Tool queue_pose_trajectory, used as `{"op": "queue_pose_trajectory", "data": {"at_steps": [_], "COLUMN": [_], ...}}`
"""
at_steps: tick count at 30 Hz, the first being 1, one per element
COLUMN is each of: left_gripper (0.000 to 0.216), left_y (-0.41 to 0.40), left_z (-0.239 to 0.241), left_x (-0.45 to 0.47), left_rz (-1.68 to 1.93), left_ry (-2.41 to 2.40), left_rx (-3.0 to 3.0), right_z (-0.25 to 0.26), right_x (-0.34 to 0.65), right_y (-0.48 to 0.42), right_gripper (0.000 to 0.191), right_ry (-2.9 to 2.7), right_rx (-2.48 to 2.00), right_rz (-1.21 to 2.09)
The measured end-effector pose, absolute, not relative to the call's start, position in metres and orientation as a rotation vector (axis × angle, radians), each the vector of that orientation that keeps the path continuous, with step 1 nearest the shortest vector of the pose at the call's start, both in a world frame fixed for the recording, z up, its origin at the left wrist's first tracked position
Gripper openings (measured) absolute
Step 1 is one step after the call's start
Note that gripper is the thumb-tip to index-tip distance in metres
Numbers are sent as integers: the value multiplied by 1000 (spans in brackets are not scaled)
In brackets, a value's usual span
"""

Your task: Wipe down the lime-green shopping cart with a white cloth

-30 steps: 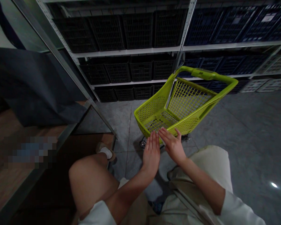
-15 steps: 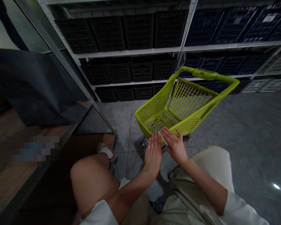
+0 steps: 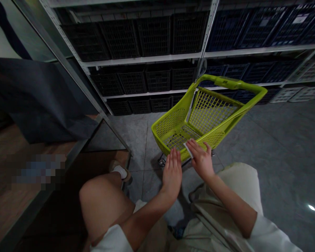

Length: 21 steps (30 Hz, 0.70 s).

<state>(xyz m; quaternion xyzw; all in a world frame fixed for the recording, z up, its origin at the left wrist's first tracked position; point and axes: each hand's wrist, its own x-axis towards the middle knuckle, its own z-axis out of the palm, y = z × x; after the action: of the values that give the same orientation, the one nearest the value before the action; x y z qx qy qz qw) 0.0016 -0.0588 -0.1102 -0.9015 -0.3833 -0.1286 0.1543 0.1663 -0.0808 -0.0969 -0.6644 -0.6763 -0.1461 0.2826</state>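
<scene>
A lime-green plastic shopping cart [image 3: 227, 82] stands on the floor in front of my knees, with its near upper rim under my hands. My left hand [image 3: 172, 173] lies on the near corner of that rim, fingers stretched out flat and side by side. To its right, my right hand [image 3: 202, 161] presses a thin white folded piece [image 3: 189, 149], like a wipe or tissue, against the rim. Only an edge of the white piece shows beside the fingers. The thumb of my right hand sticks up. Both palms are hidden.
Behind the cart, a white metal shelf [image 3: 147, 58] carries rows of black crates [image 3: 153, 36] and dark blue crates [image 3: 228, 29]. Pale crates sit at the far right. On the left is a metal-framed wooden table [image 3: 76, 145] with dark fabric [image 3: 60, 105]. Grey tiles [image 3: 278, 147] cover the floor.
My right hand has slid right along the rim with the white piece, away from my left hand. The left hand and the cart have barely moved.
</scene>
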Motion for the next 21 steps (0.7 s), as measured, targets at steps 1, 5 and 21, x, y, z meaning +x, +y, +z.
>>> {"op": "queue_pose_trajectory", "data": {"at_steps": [1,5,21], "left_gripper": [61,62,58], "left_y": [-59,-58,-57], "left_z": [-111,-109,-109], "left_x": [1,-1,0], "left_rz": [-359,-339,-348], "left_ry": [-1090,-1091,-1079], "left_rx": [-2584,-2602,-2577], "right_z": [-97,-93,-96], "right_x": [155,170,163], "right_y": [-82,-82,-82], "right_gripper": [78,77,73], "right_ry": [-1888,-2117,-2069], "right_rx": [-1722,-1541,-1525], "right_rz": [-364,-361,-293]}}
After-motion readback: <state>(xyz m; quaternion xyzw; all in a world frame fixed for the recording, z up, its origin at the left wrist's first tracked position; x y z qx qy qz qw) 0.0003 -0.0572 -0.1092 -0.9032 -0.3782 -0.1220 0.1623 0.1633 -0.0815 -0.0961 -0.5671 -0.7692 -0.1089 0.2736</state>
